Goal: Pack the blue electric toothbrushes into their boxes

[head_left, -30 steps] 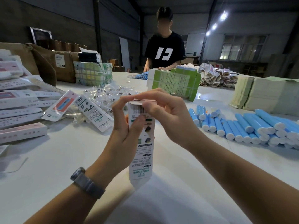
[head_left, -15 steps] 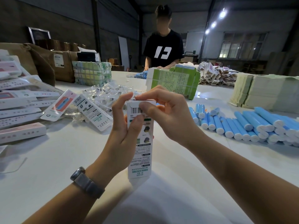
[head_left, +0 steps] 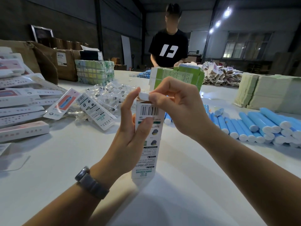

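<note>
A tall, narrow white cardboard toothbrush box (head_left: 147, 141) stands upright on the white worktop (head_left: 48, 160), long axis vertical, its barcode panel facing the camera and its printed text upside down. The left hand (head_left: 130, 137) has its grip closed around the box's upper left side, thumb across the front. The right hand (head_left: 177, 108) pinches the white top flap (head_left: 144, 96) between thumb and fingers, the flap partly lifted. To the right, blue cylindrical toothbrush handles with white end caps (head_left: 254, 126) lie in a row on the worktop, well apart from the box.
</note>
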Available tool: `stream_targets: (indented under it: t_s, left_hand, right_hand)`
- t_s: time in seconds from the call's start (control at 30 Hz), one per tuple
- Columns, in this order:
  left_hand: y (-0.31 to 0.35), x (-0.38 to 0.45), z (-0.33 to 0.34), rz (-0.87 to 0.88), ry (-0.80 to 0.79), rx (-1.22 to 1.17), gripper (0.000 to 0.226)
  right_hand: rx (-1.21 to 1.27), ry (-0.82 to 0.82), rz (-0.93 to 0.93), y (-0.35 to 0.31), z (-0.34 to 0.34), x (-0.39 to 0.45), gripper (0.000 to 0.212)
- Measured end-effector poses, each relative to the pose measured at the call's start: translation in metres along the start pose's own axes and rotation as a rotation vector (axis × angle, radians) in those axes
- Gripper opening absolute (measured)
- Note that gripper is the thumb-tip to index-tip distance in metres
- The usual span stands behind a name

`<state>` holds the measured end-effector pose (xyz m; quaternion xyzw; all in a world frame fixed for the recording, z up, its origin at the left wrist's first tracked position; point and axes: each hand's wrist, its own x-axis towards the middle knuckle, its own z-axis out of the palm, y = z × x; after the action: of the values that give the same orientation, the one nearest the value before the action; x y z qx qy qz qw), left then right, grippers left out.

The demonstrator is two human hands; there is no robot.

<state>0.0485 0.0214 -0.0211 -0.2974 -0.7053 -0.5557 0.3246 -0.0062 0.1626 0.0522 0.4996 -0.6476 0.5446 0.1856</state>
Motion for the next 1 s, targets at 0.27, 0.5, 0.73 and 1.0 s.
stream_targets:
  t_s: [0.27, 0.5, 0.73, 1.0]
  left_hand:
    - [0.0019, -0.0006, -0.0008, -0.010, 0.008, 0.018, 0.052]
    - [0.0018, 0.0006, -0.0012, -0.027, 0.003, 0.025, 0.050]
    - [0.0025, 0.0013, -0.0007, -0.024, -0.003, -0.004, 0.048]
    - [0.0042, 0.0011, -0.0013, -0.031, -0.011, -0.035, 0.049]
  right_hand:
    - [0.105, -0.114, 0.056, 0.0006, -0.0090, 0.0021, 0.010]
    - [0.126, -0.106, 0.051, 0.0019, -0.0080, 0.0018, 0.010]
    - [0.096, -0.117, 0.029, 0.0023, -0.0107, 0.0032, 0.015]
    - [0.106, -0.103, 0.042, 0.0040, -0.0097, 0.0025, 0.015]
